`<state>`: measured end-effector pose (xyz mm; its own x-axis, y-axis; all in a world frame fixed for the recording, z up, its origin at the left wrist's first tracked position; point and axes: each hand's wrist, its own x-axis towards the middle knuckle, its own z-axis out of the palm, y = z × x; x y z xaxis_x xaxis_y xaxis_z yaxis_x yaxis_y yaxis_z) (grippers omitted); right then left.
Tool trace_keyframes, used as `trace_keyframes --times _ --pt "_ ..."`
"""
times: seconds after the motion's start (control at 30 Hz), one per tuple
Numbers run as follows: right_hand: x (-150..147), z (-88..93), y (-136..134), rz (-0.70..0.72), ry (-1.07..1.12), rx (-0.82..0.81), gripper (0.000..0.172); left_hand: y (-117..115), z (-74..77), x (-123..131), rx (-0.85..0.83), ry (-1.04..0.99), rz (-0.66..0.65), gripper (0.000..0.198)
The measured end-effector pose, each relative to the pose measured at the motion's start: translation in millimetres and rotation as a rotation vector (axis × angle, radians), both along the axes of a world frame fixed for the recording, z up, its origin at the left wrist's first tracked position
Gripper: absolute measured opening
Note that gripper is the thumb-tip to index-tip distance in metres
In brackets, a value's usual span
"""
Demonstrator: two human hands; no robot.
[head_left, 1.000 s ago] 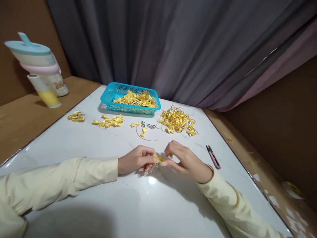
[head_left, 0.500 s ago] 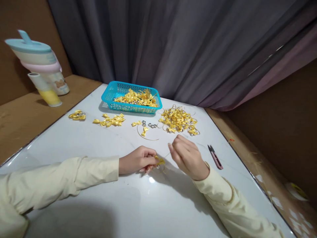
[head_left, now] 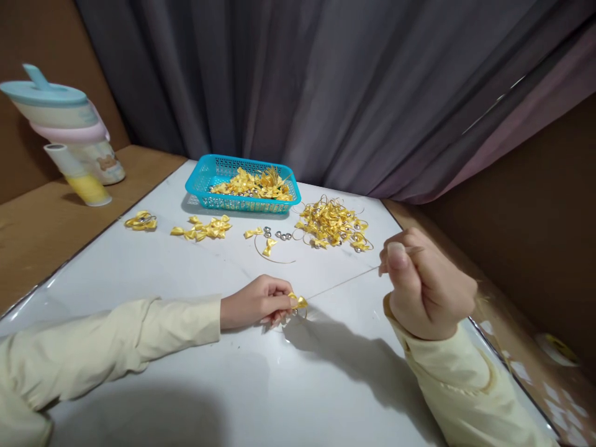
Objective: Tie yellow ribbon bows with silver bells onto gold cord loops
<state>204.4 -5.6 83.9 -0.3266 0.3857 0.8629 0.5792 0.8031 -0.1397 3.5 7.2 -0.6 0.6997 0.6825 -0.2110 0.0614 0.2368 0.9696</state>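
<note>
Between the thumb and fingers of my left hand is a yellow ribbon bow, pinched low over the white table. A small silver bell-like bead shows just under the bow, partly hidden. From the bow a thin thread runs taut, up and right, to my right hand. That hand is closed on the thread and raised above the table's right side. Beyond my hands lie two loose bows, a curved gold cord and several silver beads.
A blue basket of bows stands at the back. To its right lies a heap of corded bows; loose bows and a bow bundle lie left. A tumbler and a yellow thread spool stand far left.
My right hand has moved right and up, and a longer stretch of thread now shows between it and the bow. It now covers the thread snips. My left hand stays on the bow.
</note>
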Motion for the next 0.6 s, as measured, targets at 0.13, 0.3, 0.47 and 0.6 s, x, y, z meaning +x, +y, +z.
trace_keyframes --times 0.13,0.3,0.47,0.6 --pt "3 1.6 2 -0.012 0.038 0.001 0.026 0 -0.7 0 -0.003 -0.004 -0.001 0.025" --pt "9 2.8 6 -0.038 0.005 0.035 0.026 -1 -2.8 0 -0.010 -0.003 0.004 0.025" --pt "15 -4.9 6 -0.079 0.133 -0.421 0.020 -4 -2.2 -1 0.064 0.007 0.007 0.027" --pt "22 -20.1 10 0.214 0.686 -1.235 0.022 -7 -2.1 -2 0.140 0.055 -0.007 0.027"
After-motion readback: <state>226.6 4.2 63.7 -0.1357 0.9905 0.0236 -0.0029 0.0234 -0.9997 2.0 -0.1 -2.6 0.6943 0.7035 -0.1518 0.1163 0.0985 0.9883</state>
